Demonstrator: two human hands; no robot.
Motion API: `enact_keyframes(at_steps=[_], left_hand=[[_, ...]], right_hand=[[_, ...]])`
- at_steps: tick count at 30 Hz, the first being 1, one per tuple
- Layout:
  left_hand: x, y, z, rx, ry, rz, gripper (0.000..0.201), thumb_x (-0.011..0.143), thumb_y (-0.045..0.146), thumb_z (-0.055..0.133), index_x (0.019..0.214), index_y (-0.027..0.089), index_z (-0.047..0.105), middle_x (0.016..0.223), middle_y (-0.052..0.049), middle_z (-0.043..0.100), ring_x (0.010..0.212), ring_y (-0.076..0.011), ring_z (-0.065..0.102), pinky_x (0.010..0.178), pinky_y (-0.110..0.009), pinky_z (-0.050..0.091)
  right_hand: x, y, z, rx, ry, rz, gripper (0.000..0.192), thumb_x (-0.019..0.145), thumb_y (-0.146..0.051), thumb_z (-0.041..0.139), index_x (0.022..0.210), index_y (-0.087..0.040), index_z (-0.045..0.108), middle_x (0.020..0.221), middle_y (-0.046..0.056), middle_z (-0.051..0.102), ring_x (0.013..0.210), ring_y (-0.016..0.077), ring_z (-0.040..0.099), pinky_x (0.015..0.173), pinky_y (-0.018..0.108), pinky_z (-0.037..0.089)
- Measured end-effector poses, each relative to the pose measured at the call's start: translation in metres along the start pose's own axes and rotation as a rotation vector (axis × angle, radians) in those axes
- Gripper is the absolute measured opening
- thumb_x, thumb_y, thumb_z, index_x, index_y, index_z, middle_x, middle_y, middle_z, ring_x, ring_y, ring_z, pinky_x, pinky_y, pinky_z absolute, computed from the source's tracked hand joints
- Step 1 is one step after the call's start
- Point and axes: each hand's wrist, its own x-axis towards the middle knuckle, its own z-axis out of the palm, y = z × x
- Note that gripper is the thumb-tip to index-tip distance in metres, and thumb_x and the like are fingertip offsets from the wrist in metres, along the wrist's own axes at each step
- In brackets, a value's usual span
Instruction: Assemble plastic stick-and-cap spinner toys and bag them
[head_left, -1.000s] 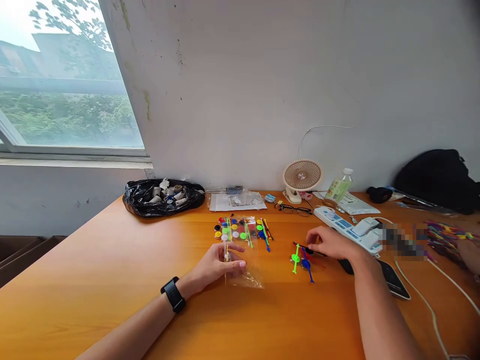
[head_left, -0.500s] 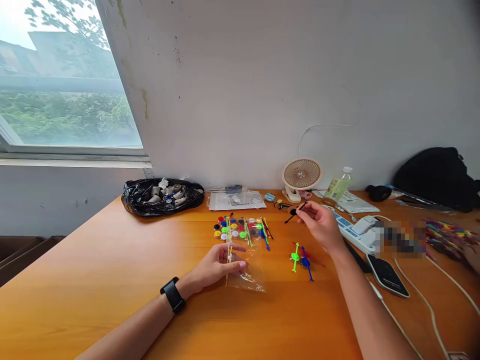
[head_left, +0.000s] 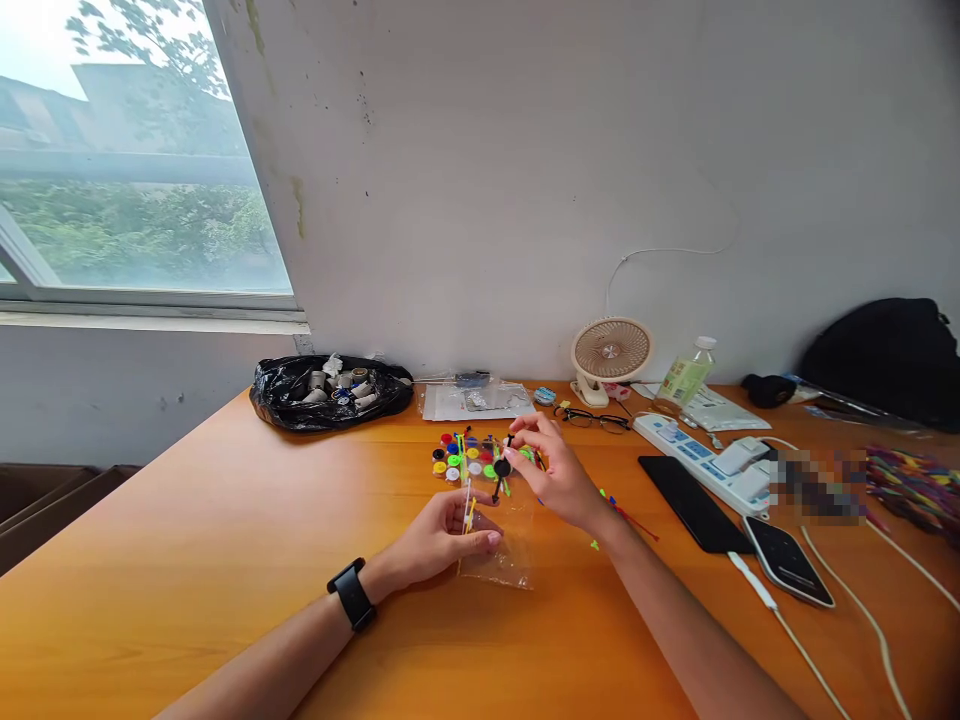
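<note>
My left hand (head_left: 441, 535), with a dark watch on its wrist, grips a clear plastic bag (head_left: 506, 568). Yellow and white arrow pieces (head_left: 470, 513) show through the film beside its fingers. Between the fingertips of my right hand (head_left: 556, 472) is a black arrow spinner (head_left: 502, 467) with a round hub, over the upper part of the bag. Whether it is inside the bag, I cannot tell. Behind the hands lie several coloured round discs (head_left: 453, 462) and some thin arrows. Green, blue and red arrow pieces (head_left: 626, 517) are partly hidden by my right forearm.
A black plastic bag (head_left: 281, 405) of grey rolls sits at the back left. Along the wall stand a small fan (head_left: 611, 350) and a bottle (head_left: 688, 372). To the right are glasses (head_left: 596, 418), a power strip (head_left: 690, 455), a black slab (head_left: 690, 500), a phone-like device (head_left: 787, 560) and cables.
My right hand has carried the black arrow spinner leftward to the bag. My left hand keeps its hold on the bag. The other person's hand at the far right has gone out of view.
</note>
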Motion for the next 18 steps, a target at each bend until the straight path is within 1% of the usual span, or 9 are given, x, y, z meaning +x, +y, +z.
enact_keyframes(at_steps=[2,3,5,8,11,13,14,16,18], left_hand=[[0.000,0.001,0.001,-0.010,0.009,0.002,0.063,0.076,0.040,0.090,0.127,0.016,0.063,0.105,-0.012,0.078,0.083,-0.0199,0.074,0.083,-0.033,0.056],[0.000,0.002,0.001,-0.023,0.013,0.004,0.062,0.076,0.040,0.090,0.127,0.016,0.063,0.106,-0.012,0.078,0.084,-0.0198,0.074,0.084,-0.034,0.056],[0.000,0.004,0.003,-0.058,0.008,0.007,0.059,0.076,0.039,0.090,0.125,0.017,0.064,0.108,-0.012,0.078,0.086,-0.0198,0.074,0.086,-0.034,0.056],[-0.002,0.010,0.003,-0.097,0.001,0.011,0.058,0.076,0.038,0.090,0.124,0.017,0.066,0.104,-0.011,0.078,0.090,-0.0216,0.074,0.087,-0.036,0.057],[-0.004,0.021,0.001,-0.111,0.025,0.065,0.056,0.077,0.036,0.090,0.125,0.017,0.067,0.107,-0.012,0.077,0.103,-0.0253,0.073,0.092,-0.038,0.056],[-0.006,0.026,-0.001,-0.152,0.057,0.095,0.053,0.081,0.037,0.087,0.127,0.018,0.066,0.111,-0.012,0.076,0.106,-0.0251,0.071,0.095,-0.040,0.056],[-0.006,0.026,-0.001,-0.179,0.067,0.091,0.053,0.082,0.038,0.086,0.127,0.019,0.066,0.111,-0.011,0.075,0.104,-0.0242,0.072,0.094,-0.040,0.056],[-0.005,0.024,-0.001,-0.210,0.063,0.053,0.055,0.080,0.037,0.087,0.127,0.019,0.065,0.107,-0.010,0.075,0.093,-0.0215,0.073,0.088,-0.038,0.057],[-0.003,0.018,0.000,-0.196,0.050,0.012,0.059,0.076,0.035,0.091,0.125,0.017,0.064,0.100,-0.008,0.075,0.084,-0.0199,0.073,0.082,-0.035,0.057]], right_hand=[[0.003,-0.002,-0.004,-0.064,-0.079,-0.012,0.030,0.101,-0.041,0.057,0.081,-0.022,0.069,0.123,0.009,0.057,0.124,0.0291,0.051,0.110,0.049,0.039],[0.005,-0.003,-0.006,-0.091,-0.093,-0.020,0.030,0.101,-0.041,0.056,0.081,-0.023,0.070,0.125,0.009,0.057,0.126,0.0294,0.049,0.111,0.049,0.038],[0.008,-0.006,-0.012,-0.130,-0.070,-0.033,0.029,0.102,-0.042,0.056,0.086,-0.024,0.072,0.125,0.008,0.058,0.126,0.0292,0.049,0.112,0.049,0.037],[0.012,-0.005,-0.029,-0.155,-0.003,-0.049,0.027,0.103,-0.042,0.054,0.090,-0.024,0.071,0.118,0.008,0.062,0.119,0.0277,0.055,0.108,0.045,0.039],[0.011,0.010,-0.056,-0.213,0.005,-0.017,0.029,0.102,-0.043,0.053,0.090,-0.022,0.068,0.107,0.008,0.067,0.104,0.0249,0.061,0.096,0.039,0.046],[0.006,0.029,-0.077,-0.293,-0.066,0.113,0.030,0.100,-0.046,0.053,0.090,-0.021,0.067,0.098,0.008,0.070,0.089,0.0232,0.063,0.078,0.034,0.049],[0.001,0.040,-0.087,-0.342,-0.145,0.198,0.031,0.098,-0.048,0.055,0.091,-0.021,0.068,0.094,0.007,0.071,0.082,0.0223,0.062,0.072,0.033,0.048],[-0.010,0.061,-0.104,-0.372,-0.361,0.332,0.028,0.093,-0.047,0.060,0.092,-0.021,0.071,0.092,0.007,0.072,0.079,0.0218,0.063,0.072,0.033,0.049],[-0.021,0.076,-0.114,-0.336,-0.527,0.415,0.021,0.087,-0.039,0.066,0.094,-0.021,0.073,0.097,0.007,0.073,0.082,0.0223,0.065,0.076,0.032,0.050]])
